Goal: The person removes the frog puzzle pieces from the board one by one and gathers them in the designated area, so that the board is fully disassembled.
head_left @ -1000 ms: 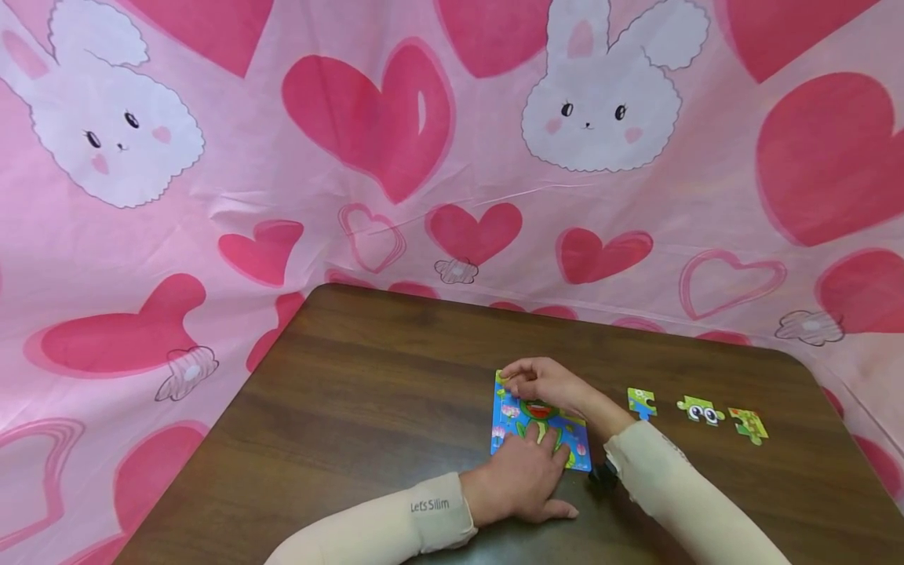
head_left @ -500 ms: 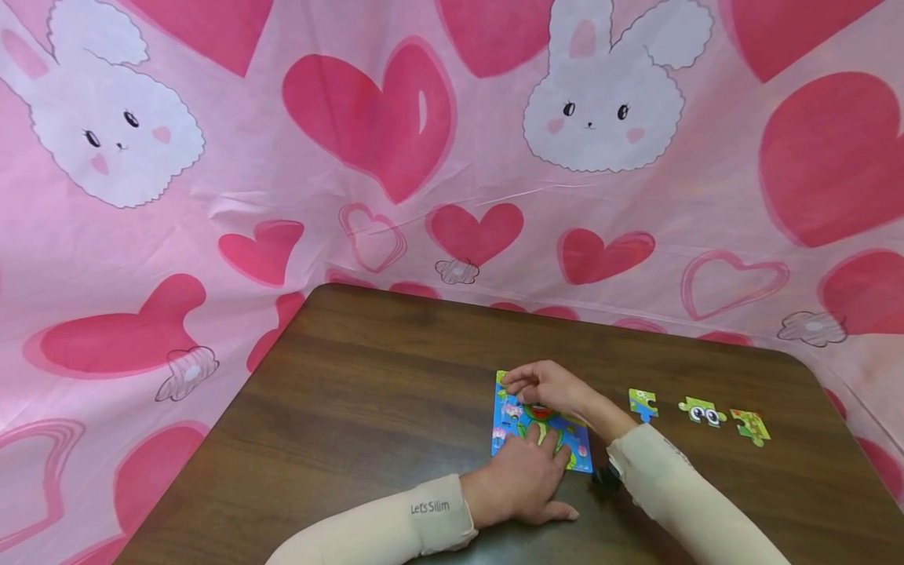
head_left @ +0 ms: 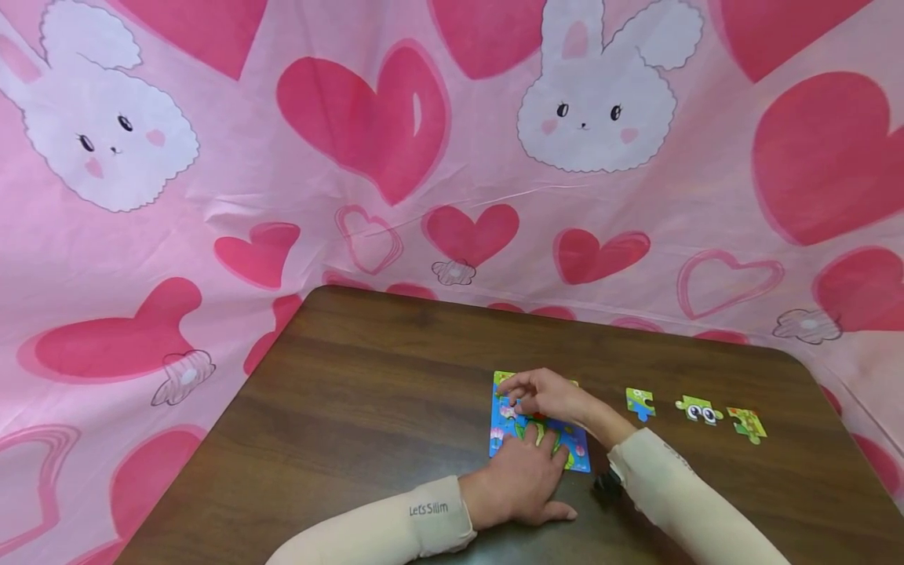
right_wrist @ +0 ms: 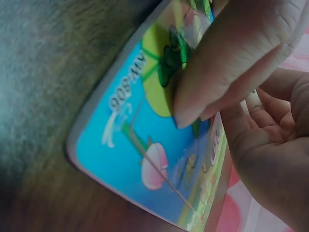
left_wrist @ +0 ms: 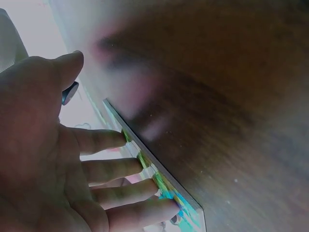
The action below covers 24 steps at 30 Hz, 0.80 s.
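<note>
A square frog puzzle board [head_left: 497, 449], blue with pink lotus flowers, lies flat on the table. My left hand [head_left: 519, 480] rests on its near part with straight, spread fingers; in the left wrist view those fingers [left_wrist: 130, 166] lie across the board's edge [left_wrist: 186, 191]. Over the far left part of the board is my right hand [head_left: 556, 397], fingers bent and thumb apart beneath them, by a lotus picture. I cannot tell whether it pinches a piece. In the right wrist view a fingertip [right_wrist: 186, 108] meets the printed lily pad.
Three loose puzzle pieces lie right of the board: a blue-green one [head_left: 639, 402], one with cartoon eyes [head_left: 699, 411] and a yellow-green one [head_left: 749, 424]. A black device [head_left: 607, 480] hangs at the right wrist. Pink heart-print cloth [head_left: 487, 173] hangs behind the brown table [head_left: 367, 408].
My right hand has shifted slightly toward me over the board, uncovering more of its far edge. The left hand and the loose pieces stay in place.
</note>
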Tool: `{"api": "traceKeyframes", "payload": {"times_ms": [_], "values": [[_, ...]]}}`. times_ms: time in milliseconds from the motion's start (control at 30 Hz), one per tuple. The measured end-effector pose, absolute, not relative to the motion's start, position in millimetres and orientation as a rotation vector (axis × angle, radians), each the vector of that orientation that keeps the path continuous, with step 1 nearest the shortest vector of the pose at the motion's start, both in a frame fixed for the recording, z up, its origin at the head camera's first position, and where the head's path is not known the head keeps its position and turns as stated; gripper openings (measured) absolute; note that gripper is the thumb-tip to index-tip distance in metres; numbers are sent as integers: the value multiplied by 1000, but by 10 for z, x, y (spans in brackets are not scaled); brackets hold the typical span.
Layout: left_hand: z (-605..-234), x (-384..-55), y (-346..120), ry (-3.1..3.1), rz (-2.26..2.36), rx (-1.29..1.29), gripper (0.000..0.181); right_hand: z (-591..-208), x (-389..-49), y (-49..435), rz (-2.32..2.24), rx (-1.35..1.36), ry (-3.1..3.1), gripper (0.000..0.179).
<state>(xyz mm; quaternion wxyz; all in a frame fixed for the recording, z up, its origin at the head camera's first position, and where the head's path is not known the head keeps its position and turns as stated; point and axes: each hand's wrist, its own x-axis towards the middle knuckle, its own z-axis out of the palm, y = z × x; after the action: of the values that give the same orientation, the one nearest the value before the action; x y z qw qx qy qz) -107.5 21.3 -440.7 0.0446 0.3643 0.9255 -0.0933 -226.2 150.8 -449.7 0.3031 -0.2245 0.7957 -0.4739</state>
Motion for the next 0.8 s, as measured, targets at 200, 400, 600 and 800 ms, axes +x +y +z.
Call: {"api": "traceKeyframes", "payload": {"times_ms": [200,400,600,800], "values": [[-4401,-1078,201,2816,-273,1120,82,-4526,-2256,1510,-1280,-551,2157,30],[-4411,-1085,204,2797,-267,1126,81,-4527,-2274,1599,-1377,-406,2146,32],[-4415,-1108,206,2767,-266,1125,81,-4476,-2305,1772,-1428,-334,2146,35],[-4417,-1098,219,2792,-292,1115,81,-4465,-2307,1951,-1459,-291,2149,38]]}}
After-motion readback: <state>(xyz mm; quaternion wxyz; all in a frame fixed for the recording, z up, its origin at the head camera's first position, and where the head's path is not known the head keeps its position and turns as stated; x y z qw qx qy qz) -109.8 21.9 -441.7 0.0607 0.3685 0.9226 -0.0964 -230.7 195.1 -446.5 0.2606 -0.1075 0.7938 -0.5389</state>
